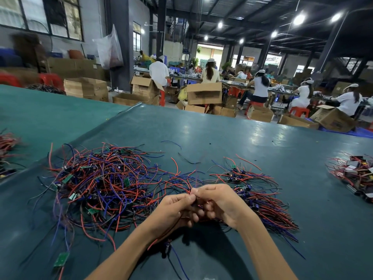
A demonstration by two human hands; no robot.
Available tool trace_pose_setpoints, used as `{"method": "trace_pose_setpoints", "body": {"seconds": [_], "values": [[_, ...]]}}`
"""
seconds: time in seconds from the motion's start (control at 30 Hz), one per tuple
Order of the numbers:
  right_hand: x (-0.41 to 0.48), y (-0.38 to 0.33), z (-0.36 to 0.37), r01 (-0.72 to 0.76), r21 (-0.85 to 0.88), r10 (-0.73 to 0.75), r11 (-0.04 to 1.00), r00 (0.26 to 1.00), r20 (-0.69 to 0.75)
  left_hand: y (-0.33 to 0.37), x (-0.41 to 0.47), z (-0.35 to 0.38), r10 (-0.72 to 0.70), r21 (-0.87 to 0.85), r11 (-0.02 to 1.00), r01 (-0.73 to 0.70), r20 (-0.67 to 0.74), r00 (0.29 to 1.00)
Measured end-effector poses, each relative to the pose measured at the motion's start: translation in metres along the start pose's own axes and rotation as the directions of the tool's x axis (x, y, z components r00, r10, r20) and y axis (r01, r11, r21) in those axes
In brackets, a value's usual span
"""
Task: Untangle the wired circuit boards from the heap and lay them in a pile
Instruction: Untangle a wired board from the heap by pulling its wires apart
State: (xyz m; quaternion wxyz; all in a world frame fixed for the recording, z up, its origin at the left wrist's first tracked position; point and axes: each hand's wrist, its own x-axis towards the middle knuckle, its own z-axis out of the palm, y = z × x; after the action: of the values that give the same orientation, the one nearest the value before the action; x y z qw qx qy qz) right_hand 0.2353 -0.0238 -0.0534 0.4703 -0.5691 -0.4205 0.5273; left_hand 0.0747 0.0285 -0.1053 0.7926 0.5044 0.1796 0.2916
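While both hands meet at lower centre, the left hand (174,209) and the right hand (220,203) pinch one cluster of red and blue wires (189,185) between their fingertips, just above the green table (222,138). Left of centre sprawls the tangled heap (105,182) of wired circuit boards, its strands running right under the left hand, while a straighter pile (262,201) lies just right of the right hand, a lone green board (61,259) sits lower left and another bundle (355,176) hugs the right edge. Across the top, cardboard boxes (203,93) and seated workers (260,85) line the floor, and the printing on the boxes is too blurred to read.
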Motion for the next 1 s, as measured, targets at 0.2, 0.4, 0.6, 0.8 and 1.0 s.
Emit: {"method": "trace_pose_setpoints", "body": {"seconds": [0.2, 0.4, 0.6, 0.8, 1.0], "values": [[0.008, 0.004, 0.001, 0.116, -0.121, -0.131, 0.986, 0.984, -0.124, 0.000, 0.002, -0.001, -0.015, -0.063, 0.998, 0.013, -0.039, 0.999], [0.013, 0.009, 0.008, 0.137, -0.183, -0.163, 0.973, 0.977, -0.134, 0.000, 0.002, 0.000, 0.023, 0.006, 1.000, -0.023, -0.105, 0.994], [0.012, 0.004, 0.004, 0.096, -0.062, -0.103, 0.993, 0.985, -0.136, 0.005, -0.002, 0.004, 0.006, -0.008, 1.000, -0.007, -0.024, 1.000], [0.009, 0.005, -0.001, 0.034, 0.093, -0.024, 0.995, 0.995, -0.098, 0.007, -0.003, 0.006, -0.071, -0.034, 0.997, 0.072, 0.040, 0.997], [0.009, 0.009, -0.004, 0.098, 0.274, -0.065, 0.957, 0.990, -0.127, 0.007, -0.004, 0.006, -0.098, -0.113, 0.988, 0.106, 0.071, 0.993]]}}
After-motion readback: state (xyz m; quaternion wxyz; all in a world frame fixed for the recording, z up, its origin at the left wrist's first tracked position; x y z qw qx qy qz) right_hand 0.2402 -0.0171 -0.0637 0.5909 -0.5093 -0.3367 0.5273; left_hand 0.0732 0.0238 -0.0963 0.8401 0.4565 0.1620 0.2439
